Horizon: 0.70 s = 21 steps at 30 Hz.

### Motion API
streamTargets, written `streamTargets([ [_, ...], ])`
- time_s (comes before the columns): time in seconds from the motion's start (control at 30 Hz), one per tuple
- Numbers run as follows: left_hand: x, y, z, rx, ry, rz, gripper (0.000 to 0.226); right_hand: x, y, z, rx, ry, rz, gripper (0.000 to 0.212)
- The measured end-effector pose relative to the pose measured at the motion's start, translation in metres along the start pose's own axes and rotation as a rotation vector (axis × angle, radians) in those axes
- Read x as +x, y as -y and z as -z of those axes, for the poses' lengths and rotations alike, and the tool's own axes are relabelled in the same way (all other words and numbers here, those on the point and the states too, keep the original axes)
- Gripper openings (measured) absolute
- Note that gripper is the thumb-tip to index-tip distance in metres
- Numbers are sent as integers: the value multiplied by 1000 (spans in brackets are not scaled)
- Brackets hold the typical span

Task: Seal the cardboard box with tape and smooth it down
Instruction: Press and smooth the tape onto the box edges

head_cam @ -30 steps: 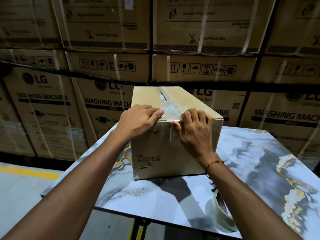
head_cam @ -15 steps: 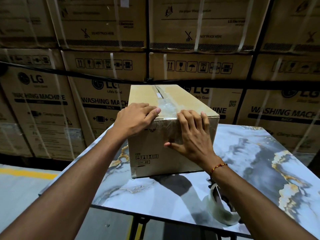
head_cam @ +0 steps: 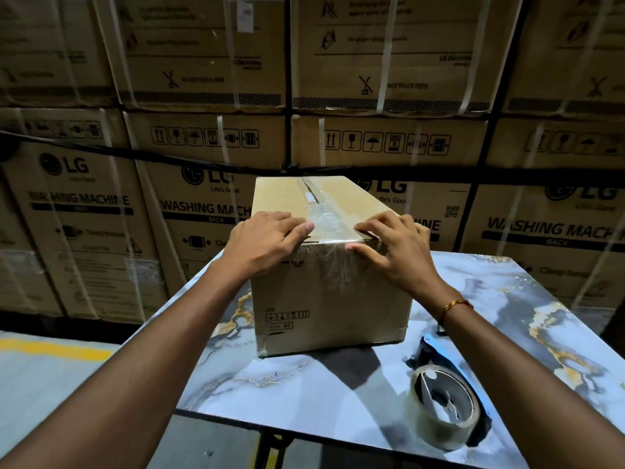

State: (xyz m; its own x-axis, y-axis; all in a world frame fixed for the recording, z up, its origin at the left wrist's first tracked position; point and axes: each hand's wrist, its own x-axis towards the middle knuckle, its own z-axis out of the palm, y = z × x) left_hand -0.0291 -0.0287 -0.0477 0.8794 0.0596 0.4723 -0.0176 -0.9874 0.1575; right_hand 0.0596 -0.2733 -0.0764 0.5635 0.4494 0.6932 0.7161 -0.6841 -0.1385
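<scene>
A brown cardboard box (head_cam: 324,299) stands on a marble-patterned table (head_cam: 338,394). Clear tape (head_cam: 323,214) runs along the box's top seam and folds down over the near face. My left hand (head_cam: 267,242) rests flat on the near top edge, left of the tape, fingers pressed together. On the right of the tape lies my right hand (head_cam: 394,248), fingers spread on the top near the corner and thumb pressing the front face. Neither hand holds anything. A roll of clear tape (head_cam: 443,414) lies on the table at the near right.
Behind the table rises a wall of large strapped washing-machine cartons (head_cam: 389,143). Grey floor with a yellow line (head_cam: 54,346) lies to the left, below the table's near edge (head_cam: 304,431). A dark object (head_cam: 427,348) sits just beyond the tape roll.
My right hand slid from the box's front face up onto the top edge, farther right of the tape. The left hand has stayed on the top edge. The view shifted slightly.
</scene>
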Motion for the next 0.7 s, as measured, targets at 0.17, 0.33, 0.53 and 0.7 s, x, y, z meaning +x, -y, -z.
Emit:
streamTargets([
  [0.17,3,2,0,0,32,4,70,2,-14,7,71,83,62,51],
  [0.33,5,-11,16,130,219,32,75,4,-15,18,85,177,69,39],
  [0.53,10,-49,21,220,301,138,98,4,-13,21,86,224,34,39],
  [0.7,-1,-39,5,330,151,49,99,1,-13,16,115,191,8,49],
])
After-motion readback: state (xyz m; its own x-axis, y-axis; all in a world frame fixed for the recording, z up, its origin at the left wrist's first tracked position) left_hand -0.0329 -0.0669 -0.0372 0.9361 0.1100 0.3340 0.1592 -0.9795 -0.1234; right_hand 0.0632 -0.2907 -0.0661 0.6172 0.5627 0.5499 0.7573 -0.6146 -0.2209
